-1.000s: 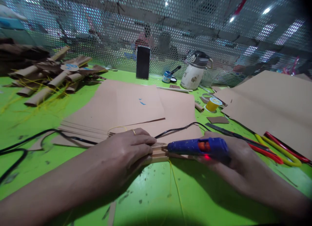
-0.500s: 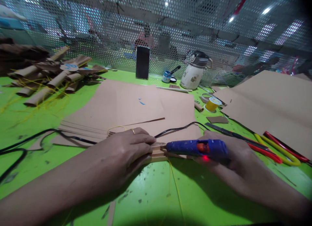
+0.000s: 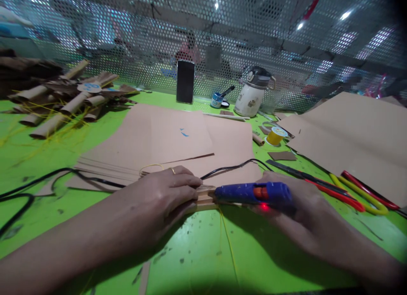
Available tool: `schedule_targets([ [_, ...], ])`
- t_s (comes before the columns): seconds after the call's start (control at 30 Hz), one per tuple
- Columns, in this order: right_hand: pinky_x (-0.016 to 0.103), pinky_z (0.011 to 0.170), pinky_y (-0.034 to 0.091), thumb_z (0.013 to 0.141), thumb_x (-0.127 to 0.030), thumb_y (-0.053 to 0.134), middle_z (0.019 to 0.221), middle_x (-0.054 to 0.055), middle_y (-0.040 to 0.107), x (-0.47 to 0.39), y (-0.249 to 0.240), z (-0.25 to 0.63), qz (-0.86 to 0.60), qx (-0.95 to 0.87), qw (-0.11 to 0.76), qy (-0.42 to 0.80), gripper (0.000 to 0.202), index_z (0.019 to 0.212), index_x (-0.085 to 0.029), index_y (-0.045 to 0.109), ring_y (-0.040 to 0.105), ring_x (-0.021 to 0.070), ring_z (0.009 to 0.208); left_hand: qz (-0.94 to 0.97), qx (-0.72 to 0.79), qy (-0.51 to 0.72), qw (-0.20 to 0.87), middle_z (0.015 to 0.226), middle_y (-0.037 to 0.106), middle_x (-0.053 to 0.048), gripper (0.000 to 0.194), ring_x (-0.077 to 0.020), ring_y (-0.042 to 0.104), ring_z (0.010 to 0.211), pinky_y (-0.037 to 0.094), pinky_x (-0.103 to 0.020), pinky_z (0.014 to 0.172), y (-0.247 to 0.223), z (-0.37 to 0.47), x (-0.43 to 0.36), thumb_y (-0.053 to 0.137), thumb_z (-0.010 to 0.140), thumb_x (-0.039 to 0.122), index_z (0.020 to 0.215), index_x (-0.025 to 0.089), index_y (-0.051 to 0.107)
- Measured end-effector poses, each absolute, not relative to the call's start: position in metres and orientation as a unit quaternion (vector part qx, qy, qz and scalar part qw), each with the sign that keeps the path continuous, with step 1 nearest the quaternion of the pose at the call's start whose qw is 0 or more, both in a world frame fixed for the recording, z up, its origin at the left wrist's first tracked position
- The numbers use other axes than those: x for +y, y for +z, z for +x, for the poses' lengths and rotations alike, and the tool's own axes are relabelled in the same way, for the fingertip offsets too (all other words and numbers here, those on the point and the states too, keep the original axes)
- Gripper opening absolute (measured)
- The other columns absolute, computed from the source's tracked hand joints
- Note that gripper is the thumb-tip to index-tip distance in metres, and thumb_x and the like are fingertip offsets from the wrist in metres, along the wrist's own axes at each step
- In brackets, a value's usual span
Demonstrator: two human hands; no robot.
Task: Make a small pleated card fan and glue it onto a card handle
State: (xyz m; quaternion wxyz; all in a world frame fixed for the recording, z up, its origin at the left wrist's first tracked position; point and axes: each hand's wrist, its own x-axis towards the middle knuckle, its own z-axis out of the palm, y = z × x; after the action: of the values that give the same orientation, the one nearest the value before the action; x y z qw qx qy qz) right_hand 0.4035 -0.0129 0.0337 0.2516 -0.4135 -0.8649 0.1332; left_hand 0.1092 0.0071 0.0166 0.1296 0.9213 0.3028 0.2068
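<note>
My right hand (image 3: 299, 218) is wrapped round a blue glue gun (image 3: 251, 193) with an orange-red part on top and a red light glowing on its side. The gun's tip points left and meets a narrow, layered brown paper piece (image 3: 205, 198). On that piece's left end my left hand (image 3: 171, 193) is closed, fingers together on top; a ring shows on one finger. A yellow string (image 3: 227, 235) trails from beneath the piece toward me. Whether glue is coming out at the tip cannot be seen.
Brown paper sheets (image 3: 171, 134) lie behind my hands, crossed by a black cable (image 3: 229, 168). Scissors (image 3: 318, 182), a yellow thread spool (image 3: 276, 136) and a large sheet (image 3: 356, 129) are right. Paper rolls (image 3: 76, 102) sit left; a phone (image 3: 185, 82) and bottle (image 3: 251, 93) stand behind.
The view has shifted very slightly. Both hands, the glue gun and the layered paper piece keep nearly the same places, with the gun's tip still at the piece.
</note>
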Motion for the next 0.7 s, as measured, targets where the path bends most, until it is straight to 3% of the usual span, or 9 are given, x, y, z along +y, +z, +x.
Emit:
schedule_targets([
  [0.2, 0.034, 0.06, 0.054, 0.093, -0.021, 0.057, 0.085, 0.003, 0.073, -0.0129, 0.0348, 0.4063, -0.422, -0.862, 0.243, 0.14, 0.007, 0.088, -0.026, 0.059, 0.068, 0.023, 0.072, 0.922, 0.3, 0.206, 0.13, 0.11, 0.075, -0.008, 0.028, -0.0222, 0.069, 0.098, 0.06, -0.036, 0.085, 0.0145, 0.1103, 0.0085, 0.05, 0.107, 0.025, 0.109, 0.02, 0.077],
  [0.7, 0.033, 0.059, 0.054, 0.092, -0.016, 0.052, 0.08, 0.004, 0.071, -0.0147, 0.0341, 0.4008, -0.391, -0.879, 0.247, 0.116, 0.014, 0.085, -0.027, 0.056, 0.07, 0.0233, 0.074, 0.92, 0.307, 0.204, 0.131, 0.109, 0.075, -0.009, 0.03, -0.0214, 0.069, 0.096, 0.059, -0.035, 0.086, 0.0142, 0.1095, 0.0079, 0.048, 0.108, 0.029, 0.11, 0.02, 0.077],
])
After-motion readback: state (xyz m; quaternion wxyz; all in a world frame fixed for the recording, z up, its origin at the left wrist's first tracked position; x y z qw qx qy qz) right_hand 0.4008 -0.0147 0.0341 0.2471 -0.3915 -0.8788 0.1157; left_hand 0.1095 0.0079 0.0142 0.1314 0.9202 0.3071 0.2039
